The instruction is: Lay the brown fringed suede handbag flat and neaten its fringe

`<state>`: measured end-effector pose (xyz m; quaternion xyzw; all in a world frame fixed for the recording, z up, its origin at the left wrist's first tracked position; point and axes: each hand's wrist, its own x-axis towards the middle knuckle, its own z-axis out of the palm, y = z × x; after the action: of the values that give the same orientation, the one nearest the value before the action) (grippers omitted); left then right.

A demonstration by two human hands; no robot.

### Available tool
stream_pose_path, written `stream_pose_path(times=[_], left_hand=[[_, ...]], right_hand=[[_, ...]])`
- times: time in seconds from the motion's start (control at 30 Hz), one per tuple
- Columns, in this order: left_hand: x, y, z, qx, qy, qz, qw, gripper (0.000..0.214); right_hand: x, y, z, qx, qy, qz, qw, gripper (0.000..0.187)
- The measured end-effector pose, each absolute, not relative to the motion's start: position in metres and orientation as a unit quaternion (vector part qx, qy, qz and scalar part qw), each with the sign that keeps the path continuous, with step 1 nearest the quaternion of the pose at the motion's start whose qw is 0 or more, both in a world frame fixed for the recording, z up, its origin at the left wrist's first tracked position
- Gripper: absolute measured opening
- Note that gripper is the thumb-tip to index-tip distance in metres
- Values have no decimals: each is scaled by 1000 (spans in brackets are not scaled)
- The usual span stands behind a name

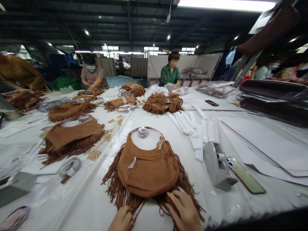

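A brown suede handbag lies flat in front of me. Long fringe spreads out from both its sides and from under its lower edge. Wrapping covers its handle, a coiled, wrapped strap lies inside the handle's loop, and a tag hangs near the right end. My left hand is closed at the ends of the lower fringe, its fingers curled around some strands. Over the fringe at the bag's lower right, my right hand rests with its fingers stretched and apart.
A grey tape dispenser and a phone lie to the right, near white strips. Another fringed bag and a coiled strap lie left. Across the table are more bags and several people, one in green.
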<state>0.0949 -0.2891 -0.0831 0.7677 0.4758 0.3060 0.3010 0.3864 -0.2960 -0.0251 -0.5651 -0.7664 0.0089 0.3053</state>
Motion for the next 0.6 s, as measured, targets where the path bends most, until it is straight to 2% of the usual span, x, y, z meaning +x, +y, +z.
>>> stream_pose_path(times=[0.07,0.17,0.3,0.4,0.47,0.53,0.6], left_hand=[[94,-290,-83,773,473,301,297,33],[93,-291,-88,788,463,308,263,33],[93,-289,-90,804,476,315,165,34],[97,-278,-71,808,488,325,58,21],[102,-260,-51,815,486,317,7,36],[109,-234,-32,832,481,275,4,50],[114,-202,-19,870,442,212,55,38]], right_hand=[[380,-280,-15,-577,-767,-39,278,46],[374,-255,-11,-565,-792,-40,229,39],[373,-235,-17,-565,-786,-27,251,32],[373,-227,-19,-549,-798,-28,247,34],[374,-222,-16,-536,-812,-28,231,34],[376,-215,-13,-526,-826,-21,203,34],[379,-206,-9,-526,-833,-9,168,34]])
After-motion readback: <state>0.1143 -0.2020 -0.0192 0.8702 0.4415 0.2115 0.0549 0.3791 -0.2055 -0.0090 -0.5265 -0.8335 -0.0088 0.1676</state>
